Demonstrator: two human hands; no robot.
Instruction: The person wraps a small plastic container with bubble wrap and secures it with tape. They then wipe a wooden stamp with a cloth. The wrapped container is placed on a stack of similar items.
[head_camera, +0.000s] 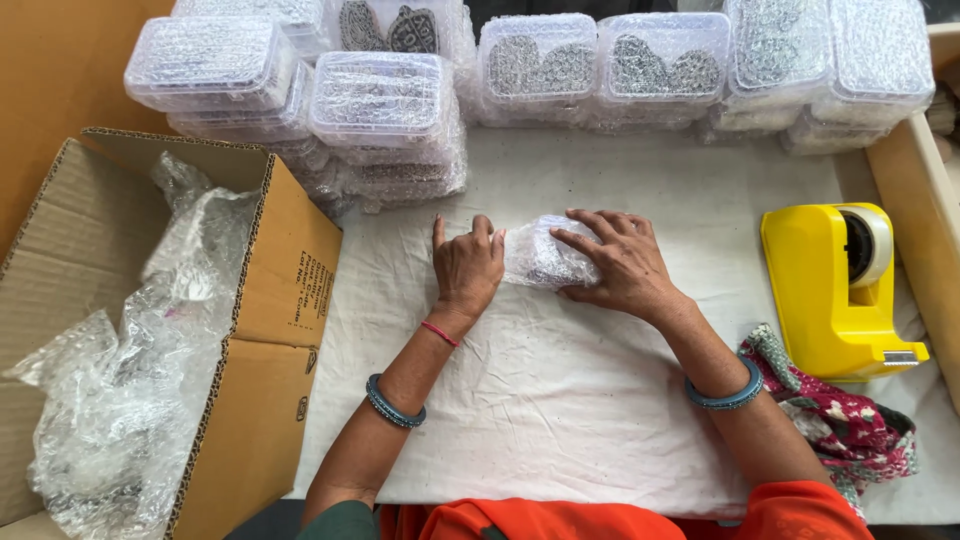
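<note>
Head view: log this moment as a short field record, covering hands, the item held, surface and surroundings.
left hand: left hand presses the left end of the bundle
right hand: right hand lies flat over its right end
item: small bubble-wrapped bundle, contents hidden
surface: table covered with white cloth
behind: stacked clear plastic boxes in bubble wrap, holding patterned metal pieces
left side: open cardboard box with loose bubble wrap
right side: yellow tape dispenser; floral cloth beside it

bare cloth (560, 420) near, plastic boxes (380, 100) behind, cardboard box (270, 300) left
</note>
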